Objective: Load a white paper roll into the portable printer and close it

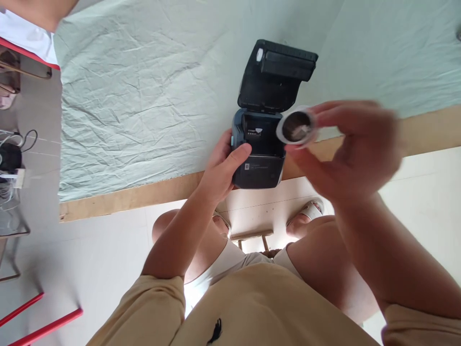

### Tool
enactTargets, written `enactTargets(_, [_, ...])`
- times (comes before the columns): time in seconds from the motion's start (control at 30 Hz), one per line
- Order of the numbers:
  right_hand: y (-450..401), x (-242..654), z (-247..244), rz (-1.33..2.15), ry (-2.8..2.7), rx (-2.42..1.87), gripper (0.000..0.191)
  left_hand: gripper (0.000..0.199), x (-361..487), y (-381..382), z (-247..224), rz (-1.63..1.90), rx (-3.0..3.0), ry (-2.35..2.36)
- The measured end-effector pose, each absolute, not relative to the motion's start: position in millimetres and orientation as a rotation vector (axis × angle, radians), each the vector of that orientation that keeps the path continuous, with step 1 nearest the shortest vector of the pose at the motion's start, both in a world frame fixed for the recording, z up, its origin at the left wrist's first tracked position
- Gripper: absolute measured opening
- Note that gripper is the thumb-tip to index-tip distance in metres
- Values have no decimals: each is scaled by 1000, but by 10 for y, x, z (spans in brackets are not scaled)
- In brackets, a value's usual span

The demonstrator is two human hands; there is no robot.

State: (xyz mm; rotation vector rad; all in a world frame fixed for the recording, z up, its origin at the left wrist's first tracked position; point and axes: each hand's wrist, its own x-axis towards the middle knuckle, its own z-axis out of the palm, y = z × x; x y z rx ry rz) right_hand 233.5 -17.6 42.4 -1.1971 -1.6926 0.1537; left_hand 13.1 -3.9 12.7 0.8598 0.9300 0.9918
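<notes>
A dark portable label printer is held at the table's front edge, its black lid swung up and its paper bay exposed. My left hand wraps around the printer's left side, thumb on the inner rim. Between the thumb and fingers of my right hand is a small white paper roll, its hollow core facing up toward me. The roll is just right of the bay, overlapping the printer's edge in view; whether they touch I cannot tell. My right hand is slightly blurred.
A wrinkled pale green cloth covers the wooden table. Another person's arm reaches in at the upper left. Cables lie at the far left, and red legs stick out at the lower left.
</notes>
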Motion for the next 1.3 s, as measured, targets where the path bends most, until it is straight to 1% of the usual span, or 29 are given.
enactTargets(0.03, [-193, 2242, 441, 181, -1730, -1263, 13, 45, 129, -43, 134, 988, 875, 930])
enactTargets(0.07, [-198, 2178, 444, 221, -1770, -1332, 11, 47, 126, -47, 141, 979, 891, 927])
enactTargets(0.17, [-166, 2132, 402, 333, -1848, -1453, 19, 51, 116, -57, 148, 950, 921, 896])
enactTargets(0.27, [-137, 2166, 375, 366, -1871, -1467, 27, 49, 108, -60, 130, 948, 923, 871])
enactTargets(0.37, [-146, 2152, 393, 276, -1910, -1484, 23, 48, 97, -51, 87, 962, 915, 865])
enactTargets(0.47, [-164, 2105, 400, 122, -1948, -1538, 18, 56, 84, -32, 44, 947, 931, 807])
enactTargets(0.5, [-165, 2096, 394, 74, -1958, -1548, 19, 56, 83, -26, 36, 949, 935, 795])
enactTargets(0.63, [-127, 2116, 355, 20, -2011, -1503, 31, 53, 97, -17, 48, 982, 921, 838])
enactTargets(0.77, [-103, 2137, 353, 9, -2007, -1442, 26, 51, 116, -16, 94, 964, 895, 862])
enactTargets(0.9, [-165, 2062, 379, -119, -1902, -1331, 23, 46, 122, -14, 110, 986, 895, 838])
enactTargets(1.0, [-230, 1987, 374, -136, -1875, -1161, 21, 54, 109, -4, 80, 1054, 883, 794])
enactTargets(1.17, [-253, 1998, 331, 33, -1909, -1048, 12, 81, 63, 15, 29, 1020, 950, 789])
enactTargets(1.23, [-219, 2061, 320, 61, -1801, -1060, 14, 88, 49, 9, 25, 1014, 987, 810])
enactTargets(1.3, [-168, 2134, 310, 57, -1690, -1102, 22, 95, 36, 2, 22, 1004, 1023, 814])
